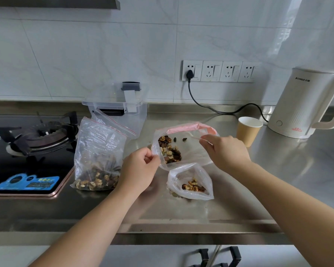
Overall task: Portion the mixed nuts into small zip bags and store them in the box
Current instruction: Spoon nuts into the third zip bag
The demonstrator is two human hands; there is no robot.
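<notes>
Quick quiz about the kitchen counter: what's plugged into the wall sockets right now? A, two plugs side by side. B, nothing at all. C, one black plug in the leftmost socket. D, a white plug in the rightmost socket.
C: a single black plug sits in the leftmost of the four sockets, its cord running along the counter toward the white kettle.

Countertop (278, 170): brushed steel, dull sheen | zip bags (189, 151): clear crinkled plastic | box (139, 120): clear plastic | cup (248, 132): matt paper | kettle (301, 105): smooth plastic
</notes>
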